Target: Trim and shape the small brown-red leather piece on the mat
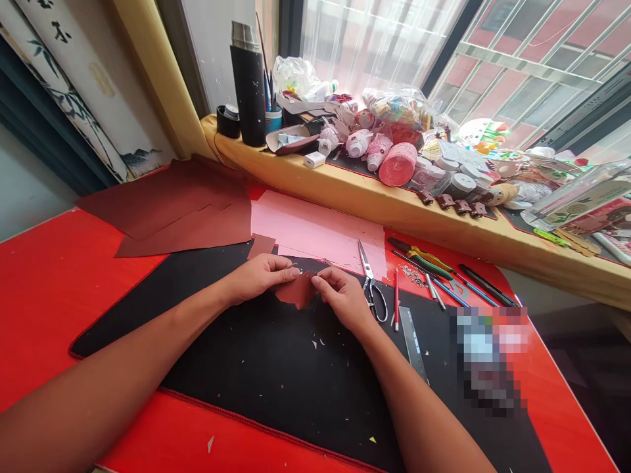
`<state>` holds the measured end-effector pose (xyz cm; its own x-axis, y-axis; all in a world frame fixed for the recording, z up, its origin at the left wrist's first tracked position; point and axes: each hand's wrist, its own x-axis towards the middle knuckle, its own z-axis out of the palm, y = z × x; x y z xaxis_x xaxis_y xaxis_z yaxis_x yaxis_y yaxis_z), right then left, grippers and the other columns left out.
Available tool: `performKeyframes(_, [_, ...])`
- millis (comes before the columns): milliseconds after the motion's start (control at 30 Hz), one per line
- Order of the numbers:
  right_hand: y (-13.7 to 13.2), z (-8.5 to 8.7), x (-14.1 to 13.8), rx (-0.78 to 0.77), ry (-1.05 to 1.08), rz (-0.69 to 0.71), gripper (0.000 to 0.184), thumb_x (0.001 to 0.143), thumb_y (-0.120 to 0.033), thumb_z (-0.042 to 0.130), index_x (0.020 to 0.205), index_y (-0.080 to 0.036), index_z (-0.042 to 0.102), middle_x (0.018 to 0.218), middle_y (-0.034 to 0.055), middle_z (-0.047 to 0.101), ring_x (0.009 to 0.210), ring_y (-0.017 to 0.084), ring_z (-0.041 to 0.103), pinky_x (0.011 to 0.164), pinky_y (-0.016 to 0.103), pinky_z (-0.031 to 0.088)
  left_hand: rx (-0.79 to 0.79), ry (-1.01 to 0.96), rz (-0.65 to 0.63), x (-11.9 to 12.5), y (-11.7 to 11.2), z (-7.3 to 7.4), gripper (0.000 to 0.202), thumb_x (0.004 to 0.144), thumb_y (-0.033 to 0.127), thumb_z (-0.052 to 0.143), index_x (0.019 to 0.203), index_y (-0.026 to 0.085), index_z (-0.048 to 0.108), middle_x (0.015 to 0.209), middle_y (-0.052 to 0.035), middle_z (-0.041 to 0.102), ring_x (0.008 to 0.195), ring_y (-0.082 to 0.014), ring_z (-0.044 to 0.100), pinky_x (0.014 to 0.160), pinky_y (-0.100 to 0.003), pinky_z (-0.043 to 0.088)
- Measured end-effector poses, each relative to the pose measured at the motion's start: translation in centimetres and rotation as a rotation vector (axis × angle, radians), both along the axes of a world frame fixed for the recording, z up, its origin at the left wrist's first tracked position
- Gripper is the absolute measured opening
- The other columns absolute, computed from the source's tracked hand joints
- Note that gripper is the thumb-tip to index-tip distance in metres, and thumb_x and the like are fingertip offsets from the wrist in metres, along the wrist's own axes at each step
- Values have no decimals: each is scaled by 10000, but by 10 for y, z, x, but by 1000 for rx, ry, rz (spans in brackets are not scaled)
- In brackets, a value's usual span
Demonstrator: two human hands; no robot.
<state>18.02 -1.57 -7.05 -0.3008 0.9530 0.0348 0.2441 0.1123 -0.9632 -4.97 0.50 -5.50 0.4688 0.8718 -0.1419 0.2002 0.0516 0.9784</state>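
Note:
A small dark red paper piece (pixel 297 291) lies on the black mat (pixel 276 368) between both my hands. My left hand (pixel 261 276) pinches its left upper edge, fingers curled. My right hand (pixel 342 295) pinches its right edge with thumb and forefinger. Both forearms rest across the mat. Scissors (pixel 372 289) lie just right of my right hand, with a red pencil (pixel 396 299) and a metal ruler (pixel 413 341) beside them.
Dark red paper sheets (pixel 172 210) and a pink sheet (pixel 320 230) lie at the back of the red table (pixel 44 282). Pliers and pens (pixel 438 269) lie to the right. The yellow windowsill (pixel 394 203) holds a black flask (pixel 248 85) and cluttered craft supplies.

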Motion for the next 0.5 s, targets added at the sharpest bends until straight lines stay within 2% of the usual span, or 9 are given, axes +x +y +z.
performKeyframes(100, [-1,1,0,7,-10,-9,337,914,-543,642,818,-221,629,676,-13,595,606,147,491,585,277,389,17,45,11,2,-2,3,531,840,652,661,642,174,541,606,35,458,574,-101,391,539,-244,292])
performKeyframes(167, [-1,0,0,1,2,-44,358,913,-562,634,798,-224,605,633,-28,558,582,145,469,571,276,376,-9,46,2,1,-2,5,469,824,634,688,750,172,649,676,7,593,619,-128,497,577,-250,376])
performKeyframes(267, [-3,-2,0,-9,29,-73,371,919,-573,624,794,-226,583,610,-45,520,557,137,445,562,274,361,-31,50,-23,0,-2,7,418,792,574,739,937,182,745,897,-48,748,832,-213,648,777,-317,502])
performKeyframes(367, [-6,-2,-1,7,14,-91,363,928,-562,616,797,-225,582,607,-46,513,554,136,442,559,274,353,29,75,47,3,-1,6,395,810,556,711,917,178,750,935,-58,771,932,-251,668,888,-359,496])
performKeyframes(500, [-11,1,-3,22,-68,-123,354,939,-548,589,784,-230,582,592,-41,524,542,141,442,543,276,348,103,146,60,11,0,8,407,841,570,651,878,174,739,883,-55,769,885,-253,665,843,-353,490])
